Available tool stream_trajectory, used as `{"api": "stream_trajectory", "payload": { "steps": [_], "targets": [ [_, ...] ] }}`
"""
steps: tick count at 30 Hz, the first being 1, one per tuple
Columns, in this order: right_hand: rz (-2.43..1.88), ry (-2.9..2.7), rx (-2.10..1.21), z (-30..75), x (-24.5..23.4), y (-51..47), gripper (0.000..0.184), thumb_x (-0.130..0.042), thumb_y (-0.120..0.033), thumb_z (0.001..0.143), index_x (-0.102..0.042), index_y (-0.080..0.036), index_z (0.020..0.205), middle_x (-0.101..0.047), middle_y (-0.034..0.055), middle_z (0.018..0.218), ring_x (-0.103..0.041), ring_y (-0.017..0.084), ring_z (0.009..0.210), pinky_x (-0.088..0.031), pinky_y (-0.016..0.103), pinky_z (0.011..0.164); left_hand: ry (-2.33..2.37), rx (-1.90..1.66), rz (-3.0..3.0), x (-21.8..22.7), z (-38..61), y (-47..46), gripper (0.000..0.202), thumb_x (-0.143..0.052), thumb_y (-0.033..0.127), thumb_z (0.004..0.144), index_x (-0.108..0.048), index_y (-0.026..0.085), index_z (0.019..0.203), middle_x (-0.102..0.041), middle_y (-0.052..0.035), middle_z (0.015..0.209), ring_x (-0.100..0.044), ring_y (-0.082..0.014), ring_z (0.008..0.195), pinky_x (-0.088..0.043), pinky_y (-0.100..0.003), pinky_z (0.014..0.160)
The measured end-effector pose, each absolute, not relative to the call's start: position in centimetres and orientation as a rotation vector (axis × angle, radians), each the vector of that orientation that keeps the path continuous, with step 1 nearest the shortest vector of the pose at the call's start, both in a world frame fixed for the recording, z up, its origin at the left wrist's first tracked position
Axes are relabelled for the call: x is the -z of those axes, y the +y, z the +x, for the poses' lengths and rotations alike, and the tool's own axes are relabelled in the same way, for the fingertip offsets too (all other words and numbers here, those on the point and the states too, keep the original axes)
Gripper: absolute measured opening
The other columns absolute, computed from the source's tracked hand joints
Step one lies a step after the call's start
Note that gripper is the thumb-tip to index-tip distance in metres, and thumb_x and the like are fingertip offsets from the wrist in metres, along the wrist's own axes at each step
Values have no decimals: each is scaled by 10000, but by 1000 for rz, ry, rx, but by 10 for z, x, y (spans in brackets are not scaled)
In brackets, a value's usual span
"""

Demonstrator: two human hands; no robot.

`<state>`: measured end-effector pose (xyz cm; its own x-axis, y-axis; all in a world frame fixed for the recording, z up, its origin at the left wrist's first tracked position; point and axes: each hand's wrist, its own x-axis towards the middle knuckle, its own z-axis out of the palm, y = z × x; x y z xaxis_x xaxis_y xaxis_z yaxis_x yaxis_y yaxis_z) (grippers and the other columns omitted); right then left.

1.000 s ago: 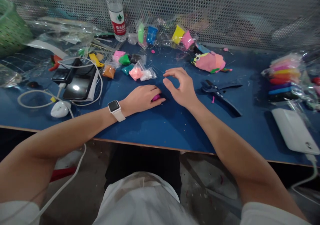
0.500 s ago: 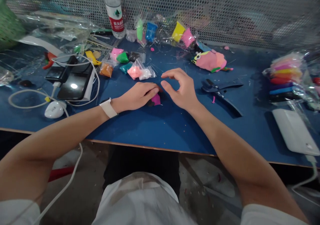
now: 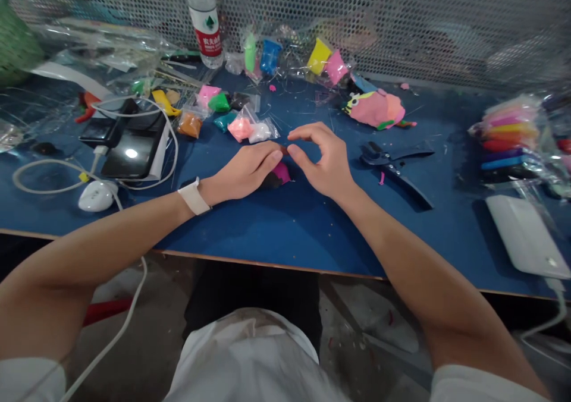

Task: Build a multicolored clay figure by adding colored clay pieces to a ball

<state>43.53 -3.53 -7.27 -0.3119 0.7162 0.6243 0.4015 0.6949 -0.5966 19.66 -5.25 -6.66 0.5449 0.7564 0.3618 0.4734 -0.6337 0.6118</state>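
My left hand (image 3: pixel 250 169) hovers low above the blue table, its fingers together and thumb pressed alongside them. A small reddish-brown bit shows at its fingertips, too hidden to name. Just under that hand lies a magenta piece of modelling clay (image 3: pixel 282 172), partly covered, with a dark area beside it. My right hand (image 3: pixel 326 158) is close by on the right, curved into a C, thumb and forefinger apart with nothing visible between them. Its thumb tip is very near the left fingertips; I cannot tell if they touch. Its other fingers are mostly hidden.
Dark blue cutters (image 3: pixel 395 170) and a pink clay fish (image 3: pixel 377 109) lie to the right. Small bags of coloured clay (image 3: pixel 241 128) sit behind my hands. A water bottle (image 3: pixel 206 27) stands at the back. Left are a phone (image 3: pixel 130 152) and cables; right, a white power bank (image 3: pixel 526 232).
My left hand has shifted slightly, its fingertips drawn up and back, so more of the magenta clay's upper part shows. My right hand has barely moved.
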Motion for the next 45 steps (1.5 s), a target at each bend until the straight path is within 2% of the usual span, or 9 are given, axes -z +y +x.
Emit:
{"api": "stream_trajectory", "payload": {
  "steps": [3, 5, 8, 12, 17, 27, 36, 41, 45],
  "targets": [
    [-826, -1960, -427, 437, 71, -37, 373, -703, -632, 1102, -810, -280, 1163, -865, 91, 1199, -795, 298, 1147, -652, 507, 1044, 973, -882, 2278, 62, 191, -50, 445, -362, 423, 1245, -719, 176, 1345, -834, -119, 1279, -800, -240, 1187, -636, -366, 1062],
    [-818, -2010, -468, 437, 70, -38, 377, -726, -642, 1087, -810, -281, 1152, -866, 84, 1163, -802, 289, 1087, -669, 487, 986, 1033, -921, 2299, 59, 185, -44, 402, -398, 358, 1221, -729, 176, 1358, -839, -116, 1309, -799, -240, 1229, -630, -375, 1098],
    [-788, -2138, -539, 435, 70, -43, 394, -755, -655, 1063, -808, -283, 1181, -867, 83, 1177, -807, 293, 1073, -686, 488, 964, 1150, -994, 2358, 54, 174, -32, 341, -460, 271, 1157, -784, 178, 1203, -864, -101, 1128, -828, -229, 1063, -646, -374, 1004],
    [-712, -2231, -581, 429, 74, -49, 397, -786, -591, 1064, -779, -292, 1324, -842, 101, 1336, -794, 326, 1244, -661, 531, 1103, 1152, -1004, 2308, 52, 169, -26, 236, -584, 245, 1047, -798, 192, 1129, -861, -71, 961, -821, -204, 866, -656, -344, 857],
    [-792, -2206, -589, 426, 76, -52, 249, -766, -452, 1078, -790, -303, 1277, -840, 91, 1322, -802, 323, 1225, -671, 531, 1096, 1026, -890, 2294, 44, 163, -25, 159, -721, 314, 968, -840, 213, 1002, -873, -54, 938, -842, -214, 856, -694, -351, 855],
    [-843, -2247, -793, 436, 70, -47, 358, -729, -466, 1105, -764, -298, 1420, -857, 88, 1407, -823, 338, 1300, -670, 542, 1112, 718, -666, 2083, 43, 145, -4, 224, -922, 415, 911, -900, 224, 1025, -899, -85, 972, -892, -237, 886, -754, -347, 854],
    [-814, -2271, -750, 438, 70, -45, 406, -824, -571, 1035, -791, -308, 1344, -879, 79, 1334, -850, 335, 1209, -695, 513, 1055, 685, -684, 2050, 50, 151, -7, 213, -932, 395, 920, -892, 210, 1017, -897, -82, 952, -886, -218, 868, -745, -324, 831],
    [-827, -2281, -732, 436, 71, -45, 358, -808, -517, 1054, -788, -303, 1340, -877, 77, 1330, -850, 328, 1197, -696, 507, 1038, 680, -679, 2073, 50, 150, -7, 147, -905, 308, 916, -884, 213, 1026, -899, -76, 966, -880, -202, 857, -731, -304, 824],
    [-839, -2286, -749, 438, 70, -46, 356, -812, -527, 1048, -791, -317, 1334, -877, 72, 1328, -851, 334, 1186, -705, 502, 1000, 671, -663, 2081, 51, 150, -6, 187, -913, 357, 927, -883, 225, 1056, -900, -77, 995, -882, -211, 888, -739, -326, 848]
  ]
}}
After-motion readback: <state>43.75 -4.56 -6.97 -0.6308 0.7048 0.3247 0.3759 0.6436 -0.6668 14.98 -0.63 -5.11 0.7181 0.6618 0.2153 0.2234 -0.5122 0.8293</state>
